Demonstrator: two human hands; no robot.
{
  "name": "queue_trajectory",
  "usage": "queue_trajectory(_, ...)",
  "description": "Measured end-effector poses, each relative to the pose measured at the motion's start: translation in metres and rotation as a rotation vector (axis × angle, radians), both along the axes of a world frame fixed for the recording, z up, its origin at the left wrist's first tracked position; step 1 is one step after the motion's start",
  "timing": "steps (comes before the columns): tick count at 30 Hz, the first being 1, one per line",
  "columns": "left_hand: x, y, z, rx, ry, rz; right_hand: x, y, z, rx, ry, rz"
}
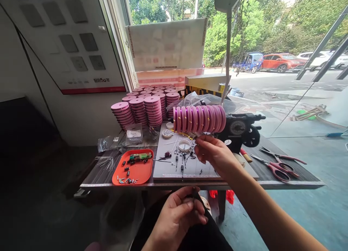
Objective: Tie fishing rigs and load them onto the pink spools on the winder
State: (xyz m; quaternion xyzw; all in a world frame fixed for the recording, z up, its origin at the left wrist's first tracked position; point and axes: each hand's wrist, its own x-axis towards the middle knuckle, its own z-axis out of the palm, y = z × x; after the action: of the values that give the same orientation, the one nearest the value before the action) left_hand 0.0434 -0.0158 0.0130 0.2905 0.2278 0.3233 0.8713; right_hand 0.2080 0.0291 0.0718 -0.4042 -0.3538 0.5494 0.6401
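My left hand (178, 214) is low, below the table edge near my lap, with its fingers pinched together on something small and thin that I cannot make out. My right hand (216, 155) is raised over the grey work mat (168, 164), fingers pinched, just under a row of pink spools (199, 118) mounted sideways on a black winding machine (240, 129). A thin line seems to run from this hand toward the spools. Small beads and tackle bits lie on the mat beneath it.
Stacks of pink spools (144, 107) stand at the table's back. An orange tray (133, 167) with small parts sits at the left front. Red-handled scissors (277, 167) lie on the right. Cardboard boxes (167, 44) lean at the window; cars are parked outside.
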Motion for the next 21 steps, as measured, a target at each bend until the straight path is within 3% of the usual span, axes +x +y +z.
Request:
queue_trajectory(5,-0.004,-0.001,0.008,0.062,0.07,0.009,0.0,0.001,0.0,0.015,-0.025,-0.004)
queue_trajectory(10,0.009,0.021,0.033,0.394,0.219,-0.008,0.004,0.002,0.004,0.03,-0.075,-0.007)
queue_trajectory(13,0.03,0.043,0.05,0.386,0.149,-0.011,0.007,0.004,0.006,0.028,-0.094,-0.024)
queue_trajectory(16,0.05,0.057,0.063,0.344,0.143,0.094,0.01,0.006,0.006,0.035,-0.09,-0.003)
queue_trajectory(21,0.061,0.062,0.066,0.278,0.145,0.14,0.009,0.003,0.006,0.024,-0.041,0.035)
